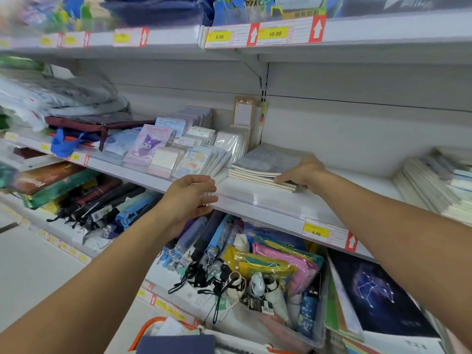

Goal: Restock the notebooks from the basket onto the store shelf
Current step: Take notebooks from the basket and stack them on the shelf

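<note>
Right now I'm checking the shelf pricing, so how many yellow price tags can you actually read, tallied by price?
5.00 tag: 1
10.00 tag: 1
6.00 tag: 1
Total: 3
The other yellow tags, further left, are too blurred to read.

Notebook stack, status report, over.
Right hand grips notebook stack on shelf. Left hand open at shelf edge. Basket below. Nothing blocking.
</note>
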Tool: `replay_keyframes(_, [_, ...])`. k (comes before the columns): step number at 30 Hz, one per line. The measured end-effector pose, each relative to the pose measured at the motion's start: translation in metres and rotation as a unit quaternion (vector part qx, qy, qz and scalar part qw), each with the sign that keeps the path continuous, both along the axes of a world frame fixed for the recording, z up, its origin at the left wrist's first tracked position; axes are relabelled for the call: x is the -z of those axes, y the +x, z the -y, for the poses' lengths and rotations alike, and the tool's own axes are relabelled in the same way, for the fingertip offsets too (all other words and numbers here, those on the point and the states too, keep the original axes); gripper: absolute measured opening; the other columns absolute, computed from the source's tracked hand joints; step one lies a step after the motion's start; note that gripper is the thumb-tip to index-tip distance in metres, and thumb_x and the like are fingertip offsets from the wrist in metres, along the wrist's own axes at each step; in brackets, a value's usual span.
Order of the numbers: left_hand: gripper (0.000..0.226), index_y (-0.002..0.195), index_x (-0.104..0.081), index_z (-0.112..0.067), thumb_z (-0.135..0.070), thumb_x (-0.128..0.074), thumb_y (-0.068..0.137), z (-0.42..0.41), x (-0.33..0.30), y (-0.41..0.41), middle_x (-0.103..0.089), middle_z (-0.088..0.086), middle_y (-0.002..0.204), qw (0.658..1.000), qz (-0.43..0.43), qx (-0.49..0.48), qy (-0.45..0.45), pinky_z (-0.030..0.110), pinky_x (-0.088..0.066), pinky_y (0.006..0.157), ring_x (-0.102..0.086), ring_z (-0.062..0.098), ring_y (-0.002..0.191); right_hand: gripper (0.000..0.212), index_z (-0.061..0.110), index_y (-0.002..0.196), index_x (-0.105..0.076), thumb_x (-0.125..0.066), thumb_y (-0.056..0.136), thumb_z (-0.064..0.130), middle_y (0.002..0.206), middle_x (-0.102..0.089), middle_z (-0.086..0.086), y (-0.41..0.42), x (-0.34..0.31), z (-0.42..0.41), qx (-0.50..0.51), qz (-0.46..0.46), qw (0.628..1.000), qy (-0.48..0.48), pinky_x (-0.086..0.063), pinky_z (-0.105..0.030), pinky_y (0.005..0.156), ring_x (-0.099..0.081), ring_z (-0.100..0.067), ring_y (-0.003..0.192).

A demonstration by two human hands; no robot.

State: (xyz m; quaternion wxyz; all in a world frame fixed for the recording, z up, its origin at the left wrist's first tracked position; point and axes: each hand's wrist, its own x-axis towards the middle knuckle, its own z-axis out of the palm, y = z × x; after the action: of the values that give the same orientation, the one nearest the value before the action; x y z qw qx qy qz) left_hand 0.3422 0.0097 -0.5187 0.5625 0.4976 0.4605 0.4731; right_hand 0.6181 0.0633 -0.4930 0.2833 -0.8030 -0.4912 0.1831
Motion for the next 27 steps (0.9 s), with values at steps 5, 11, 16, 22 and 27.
replay_keyframes(5, [0.024,0.118,-0.060,-0.012,-0.017,-0.062,0.094,0.002,0.009,-0.007,-0.068,0.009,0.112,1.000,-0.016,-0.005,-0.003,0.031,-0.056,0.075,-0.068,0.021,0.095,0.074,0.006,0.110,-0.054,-0.094,0.058,0.042,0.106,-0.056,-0.008,0.002,0.002,-0.001,0.013,-0.039,0.999,0.006,-0.047,-0.030,0.076,-0.055,-0.024,0.097])
replay_keyframes(11, [0.022,0.116,-0.061,-0.011,-0.018,-0.061,0.095,0.006,0.019,-0.013,-0.069,0.009,0.109,0.999,-0.026,-0.021,-0.015,0.027,-0.053,0.068,-0.068,0.019,0.091,0.075,0.001,0.107,-0.056,-0.098,0.053,0.031,0.100,-0.061,-0.009,0.003,0.009,-0.001,0.043,-0.113,0.992,0.041,-0.056,-0.034,0.081,-0.061,-0.021,0.088])
replay_keyframes(16, [0.020,0.113,-0.061,-0.012,-0.019,-0.062,0.095,0.007,0.024,-0.016,-0.069,0.008,0.109,0.999,-0.035,-0.019,-0.021,0.027,-0.052,0.067,-0.069,0.019,0.091,0.080,0.001,0.110,-0.058,-0.100,0.047,0.029,0.098,-0.062,-0.009,0.001,0.012,-0.001,0.048,-0.135,0.988,0.051,-0.058,-0.037,0.084,-0.062,-0.023,0.093])
replay_keyframes(22, [0.018,0.112,-0.061,-0.012,-0.019,-0.061,0.095,0.009,0.025,-0.018,-0.069,0.007,0.109,0.999,-0.043,-0.021,-0.024,0.029,-0.053,0.070,-0.068,0.019,0.091,0.067,0.004,0.102,-0.057,-0.097,0.056,0.030,0.095,-0.060,-0.006,0.000,0.013,0.005,0.040,-0.122,0.990,0.055,-0.051,-0.028,0.075,-0.058,-0.016,0.077])
replay_keyframes(27, [0.018,0.112,-0.062,-0.013,-0.021,-0.061,0.095,0.014,0.029,-0.023,-0.068,0.006,0.110,0.998,-0.059,-0.021,-0.023,0.028,-0.052,0.068,-0.068,0.018,0.089,0.067,0.006,0.105,-0.058,-0.095,0.058,0.035,0.103,-0.057,-0.005,0.002,0.010,0.011,0.032,-0.042,0.995,0.081,-0.046,-0.024,0.072,-0.056,-0.020,0.096])
